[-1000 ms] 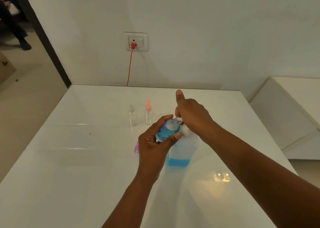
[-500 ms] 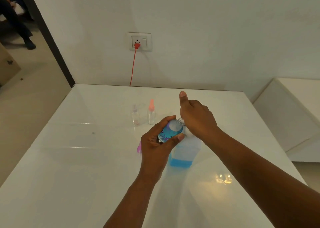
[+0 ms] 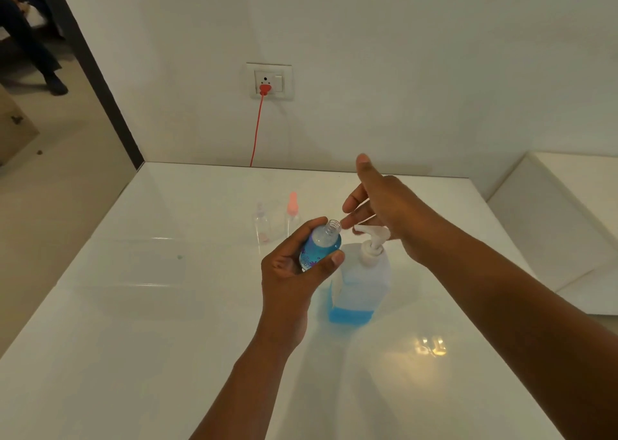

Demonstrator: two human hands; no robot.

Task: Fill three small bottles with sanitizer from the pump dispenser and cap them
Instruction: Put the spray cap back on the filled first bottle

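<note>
Beside the pump dispenser [image 3: 363,272], left hand [image 3: 294,272] grips small bottle [image 3: 321,247]; right hand [image 3: 388,205] spread.

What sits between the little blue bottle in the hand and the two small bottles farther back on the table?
Nothing: in the head view, only bare white table separates the blue bottle, held by the left hand, from the clear bottle and pink-capped bottle.

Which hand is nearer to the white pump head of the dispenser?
The right. The right hand hovers open just above and behind the pump head, fingers over its spout. The left hand is off to the pump's left, gripping the small blue bottle.
</note>
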